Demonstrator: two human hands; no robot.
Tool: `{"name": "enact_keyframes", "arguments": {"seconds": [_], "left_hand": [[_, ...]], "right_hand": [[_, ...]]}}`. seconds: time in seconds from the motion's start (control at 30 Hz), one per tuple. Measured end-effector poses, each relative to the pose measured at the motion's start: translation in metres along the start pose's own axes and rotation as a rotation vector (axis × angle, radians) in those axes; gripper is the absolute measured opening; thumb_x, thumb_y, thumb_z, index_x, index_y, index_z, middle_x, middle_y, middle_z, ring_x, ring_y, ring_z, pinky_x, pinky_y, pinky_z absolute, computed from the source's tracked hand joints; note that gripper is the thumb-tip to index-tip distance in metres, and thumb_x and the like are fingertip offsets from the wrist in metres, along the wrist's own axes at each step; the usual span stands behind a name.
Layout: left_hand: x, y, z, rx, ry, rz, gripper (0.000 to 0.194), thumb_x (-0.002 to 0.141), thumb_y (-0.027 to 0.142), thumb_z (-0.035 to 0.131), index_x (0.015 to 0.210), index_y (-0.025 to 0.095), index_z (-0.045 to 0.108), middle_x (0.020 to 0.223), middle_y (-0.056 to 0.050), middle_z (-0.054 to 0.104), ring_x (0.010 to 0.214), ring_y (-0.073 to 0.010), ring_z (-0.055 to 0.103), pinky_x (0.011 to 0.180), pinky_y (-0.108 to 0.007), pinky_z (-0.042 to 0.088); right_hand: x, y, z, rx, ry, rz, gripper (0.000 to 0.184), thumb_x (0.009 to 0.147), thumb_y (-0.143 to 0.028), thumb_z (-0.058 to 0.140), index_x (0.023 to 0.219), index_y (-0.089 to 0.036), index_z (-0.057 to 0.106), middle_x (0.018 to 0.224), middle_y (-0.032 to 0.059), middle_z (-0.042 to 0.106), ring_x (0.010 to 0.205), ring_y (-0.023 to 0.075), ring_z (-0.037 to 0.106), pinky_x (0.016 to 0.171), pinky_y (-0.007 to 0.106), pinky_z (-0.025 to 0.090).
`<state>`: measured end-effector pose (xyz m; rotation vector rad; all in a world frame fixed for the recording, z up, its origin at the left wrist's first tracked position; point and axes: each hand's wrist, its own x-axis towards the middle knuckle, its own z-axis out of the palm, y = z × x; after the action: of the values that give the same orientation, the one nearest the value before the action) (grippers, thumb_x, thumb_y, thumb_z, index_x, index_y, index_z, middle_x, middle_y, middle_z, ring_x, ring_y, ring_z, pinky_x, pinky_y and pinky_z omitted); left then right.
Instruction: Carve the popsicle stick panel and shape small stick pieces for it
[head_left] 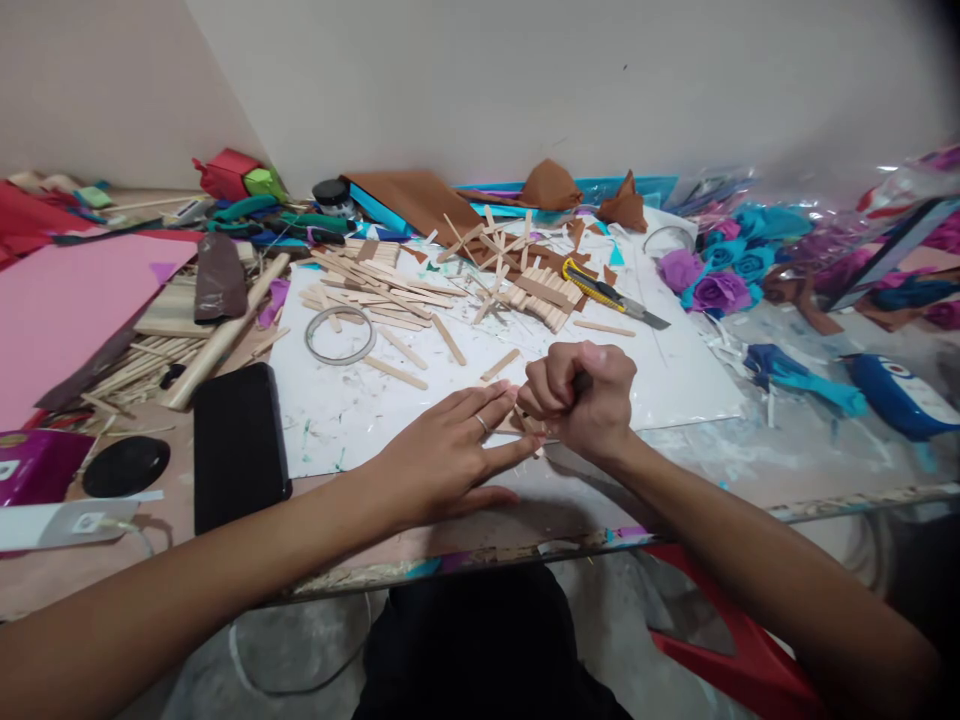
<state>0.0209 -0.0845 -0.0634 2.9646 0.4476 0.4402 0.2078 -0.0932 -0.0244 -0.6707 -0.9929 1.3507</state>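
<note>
Left hand: spread flat, palm down [454, 450], its fingertips resting at a stick [529, 424], probably to steady it.
Right hand: curled into a fist [581, 400] around a dark thing [582, 382] (perhaps a handle; the grip hides most of it), likely bearing down beside the left fingertips.
Stick: between the hands, at the near edge of the sheet [675, 385], mostly covered by fingers.
Sheet: spread under the work, presumably to guard the table [795, 480].
Pile: loose sticks [382, 285] beyond the left hand, seemingly for easy reach.
Cutter: blade out [611, 294], beyond the fist, pointing away from both hands.
Tape: lying flat [337, 361] beside the pile.
Phone: left of the sheet [238, 440], perhaps for elbow room.
</note>
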Motion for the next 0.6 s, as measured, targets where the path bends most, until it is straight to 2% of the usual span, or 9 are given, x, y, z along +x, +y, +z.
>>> {"name": "enact_keyframes", "arguments": {"seconds": [0.47,0.6], "left_hand": [[0.0001,-0.0003,0.0031,0.006,0.007,-0.004,0.056,0.098,0.053,0.062,0.147,0.027,0.059,0.152,-0.020,0.050,0.144,-0.0394,0.044,0.116,-0.057,0.043],[0.0000,-0.0012,0.0043,0.005,0.022,0.002,0.058,0.098,0.054,0.061,0.149,0.027,0.057,0.149,-0.020,0.053,0.143,-0.0392,0.046,0.115,-0.056,0.044]], "right_hand": [[0.0026,-0.0014,-0.0002,-0.019,0.019,0.073,0.064,0.083,-0.059,0.069,0.044,-0.020,0.037,0.039,-0.0062,0.026,0.038,0.0063,0.020,0.040,0.023,0.019],[0.0081,-0.0057,0.0001,-0.026,-0.026,0.121,0.064,0.083,-0.059,0.069,0.044,-0.020,0.037,0.038,-0.0062,0.026,0.036,0.0058,0.020,0.039,0.022,0.018]]}}
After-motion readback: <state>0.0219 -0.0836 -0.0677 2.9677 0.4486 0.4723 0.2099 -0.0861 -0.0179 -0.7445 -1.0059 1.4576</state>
